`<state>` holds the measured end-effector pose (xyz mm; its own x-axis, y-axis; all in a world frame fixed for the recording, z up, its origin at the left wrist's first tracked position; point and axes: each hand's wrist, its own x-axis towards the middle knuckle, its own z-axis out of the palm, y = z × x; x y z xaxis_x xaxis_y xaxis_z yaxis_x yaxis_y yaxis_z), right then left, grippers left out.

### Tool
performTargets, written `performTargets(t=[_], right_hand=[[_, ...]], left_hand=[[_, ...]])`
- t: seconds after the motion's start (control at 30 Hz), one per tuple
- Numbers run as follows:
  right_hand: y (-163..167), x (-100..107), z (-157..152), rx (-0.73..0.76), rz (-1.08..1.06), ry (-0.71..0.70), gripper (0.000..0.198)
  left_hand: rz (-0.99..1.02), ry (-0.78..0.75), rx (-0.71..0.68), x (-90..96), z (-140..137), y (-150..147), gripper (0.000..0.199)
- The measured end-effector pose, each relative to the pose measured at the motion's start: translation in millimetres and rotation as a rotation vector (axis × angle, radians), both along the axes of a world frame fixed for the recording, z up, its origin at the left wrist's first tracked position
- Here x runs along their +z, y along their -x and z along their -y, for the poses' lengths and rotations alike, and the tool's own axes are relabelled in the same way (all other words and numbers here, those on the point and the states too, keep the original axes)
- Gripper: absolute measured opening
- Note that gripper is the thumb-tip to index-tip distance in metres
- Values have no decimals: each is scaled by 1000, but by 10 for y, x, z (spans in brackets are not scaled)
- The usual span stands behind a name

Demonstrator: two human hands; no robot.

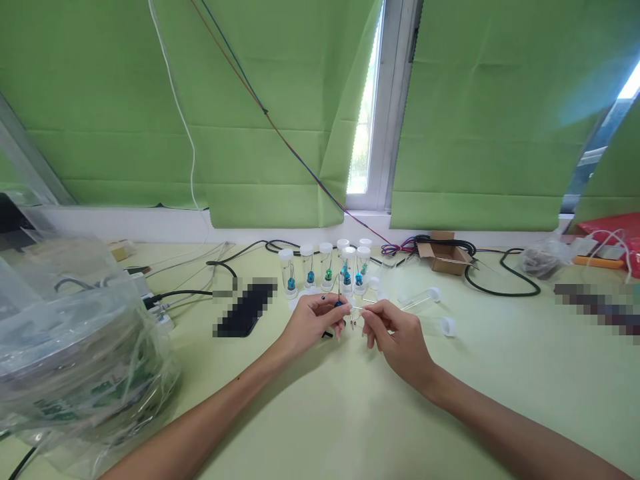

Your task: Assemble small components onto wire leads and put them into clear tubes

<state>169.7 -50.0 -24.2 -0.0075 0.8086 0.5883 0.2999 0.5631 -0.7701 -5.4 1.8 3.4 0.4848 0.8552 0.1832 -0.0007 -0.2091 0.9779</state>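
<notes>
My left hand (313, 319) is closed in a pinch on a small dark blue piece (339, 304) with a thin dark wire standing up from it. Just to its right, my right hand (397, 333) pinches a thin pale wire (357, 308), whose tip reaches close to the left fingertips. Whether the wire touches the blue piece cannot be made out. Behind the hands stand several clear tubes (289, 273) with white caps, holding small blue or green pieces with bent wires. Small dark bits (327, 335) lie on the table by the left fingers.
A clear tube (415, 301) lies right of the hands, near a loose white cap (449, 327). Farther back are a small cardboard box (445, 257) and black cables (505, 293). A plastic-wrapped bundle (75, 373) takes up the left; a dark phone-like object (249, 310) lies beside the tubes.
</notes>
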Motion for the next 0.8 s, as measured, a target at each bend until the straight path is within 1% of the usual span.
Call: performTargets(t=[0.33, 0.53, 0.8], right_hand=[[-24, -21, -31, -6, 74, 34, 24], [-70, -43, -63, -51, 136, 36, 26], [-84, -39, -98, -71, 195, -28, 26]], left_hand=[[-8, -8, -40, -94, -55, 12, 26], [-59, -18, -55, -73, -19, 12, 26], [-59, -20, -78, -86, -25, 2, 23]])
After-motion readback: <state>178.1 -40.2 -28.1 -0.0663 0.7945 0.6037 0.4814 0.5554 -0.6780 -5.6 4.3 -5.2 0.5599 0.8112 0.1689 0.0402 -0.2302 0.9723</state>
